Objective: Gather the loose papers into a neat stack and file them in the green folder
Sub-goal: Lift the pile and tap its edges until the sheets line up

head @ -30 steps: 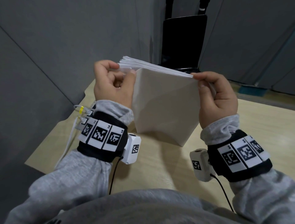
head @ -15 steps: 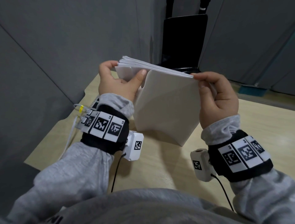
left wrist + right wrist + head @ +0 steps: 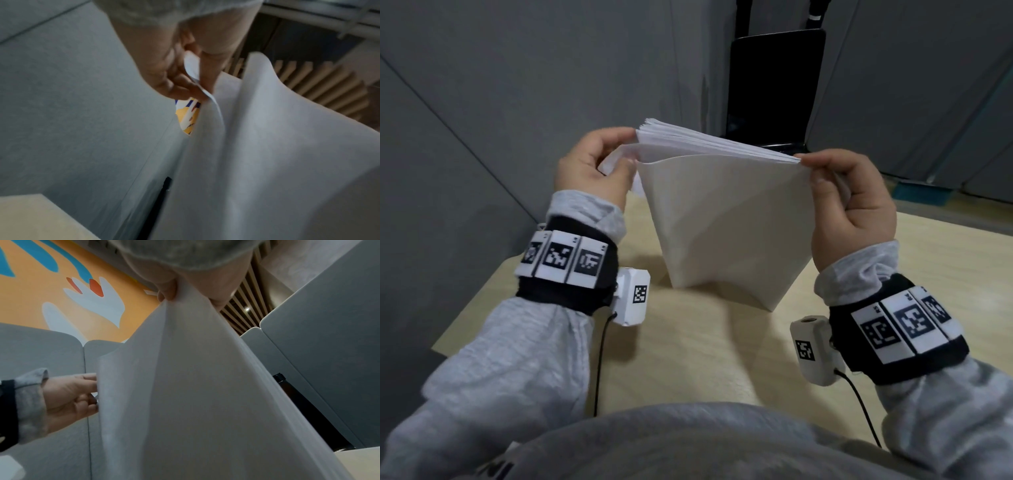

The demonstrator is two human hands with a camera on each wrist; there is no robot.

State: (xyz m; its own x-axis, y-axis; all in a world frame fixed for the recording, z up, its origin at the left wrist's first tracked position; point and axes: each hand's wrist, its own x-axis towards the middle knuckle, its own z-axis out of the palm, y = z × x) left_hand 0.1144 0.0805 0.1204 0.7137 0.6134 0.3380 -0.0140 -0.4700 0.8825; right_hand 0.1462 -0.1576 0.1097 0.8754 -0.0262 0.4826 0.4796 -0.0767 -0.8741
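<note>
A stack of white papers (image 3: 726,219) stands on its lower edge on the wooden table (image 3: 705,359), held upright between both hands. My left hand (image 3: 599,168) holds the top left corner, with one sheet's corner curled between thumb and fingers (image 3: 191,76). My right hand (image 3: 839,192) pinches the top right corner (image 3: 180,293) of the stack. The sheets (image 3: 185,386) fan apart slightly at the top left. No green folder is in view.
Grey partition panels (image 3: 500,102) close in the table on the left and behind. A black chair back (image 3: 774,85) stands just beyond the papers. The table's left edge (image 3: 469,315) is near my left forearm.
My left hand has loosened its full grip on the top left corner and now handles a single curled sheet corner there. The right hand and the stack have hardly moved.
</note>
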